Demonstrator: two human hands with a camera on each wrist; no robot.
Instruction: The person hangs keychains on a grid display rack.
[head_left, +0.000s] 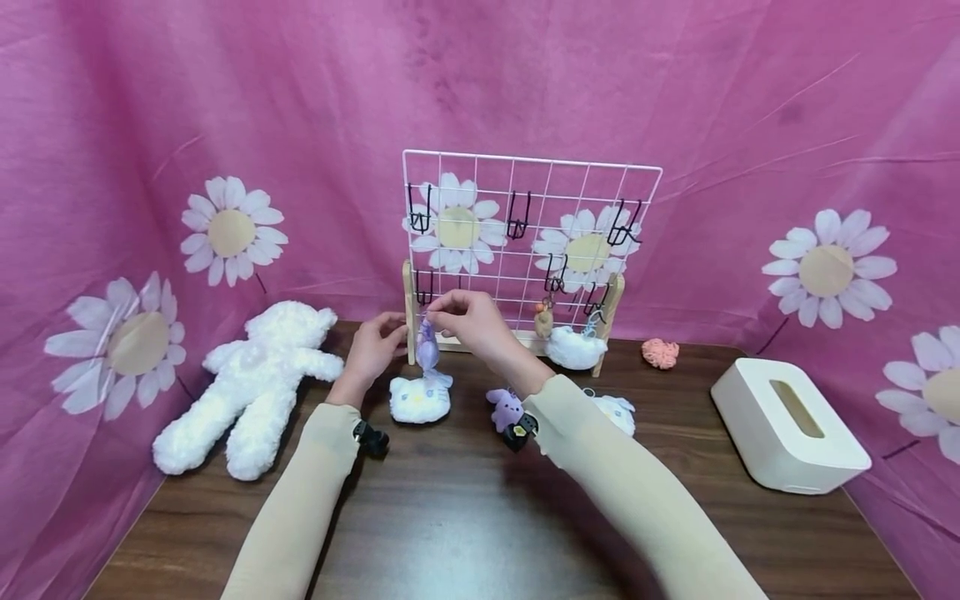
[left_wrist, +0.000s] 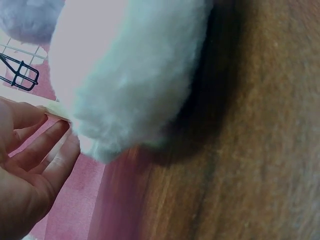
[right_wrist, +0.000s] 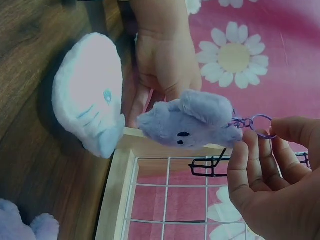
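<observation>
A lilac plush keychain point(right_wrist: 187, 122) with two dark eyes hangs by its purple metal ring point(right_wrist: 262, 126). My right hand point(head_left: 476, 325) pinches that ring between thumb and fingertips, in front of the left side of a white wire grid rack point(head_left: 495, 171). Close beside the plush, a black hook point(right_wrist: 210, 167) projects from the grid. My left hand point(head_left: 377, 348) holds the rack's left wooden post point(head_left: 410, 312) with thumb and fingers. Just below the lilac plush, a white cat-face plush point(head_left: 418, 402) lies on the table; it blocks much of the left wrist view.
More black hooks point(head_left: 517, 217) sit on the grid; a small tan charm point(head_left: 543, 319) and a white plush point(head_left: 576, 348) are at its right. A purple plush point(head_left: 504, 408) lies under my right forearm. Around stand a white bear point(head_left: 255, 383), a coral item point(head_left: 660, 353) and a tissue box point(head_left: 750, 417).
</observation>
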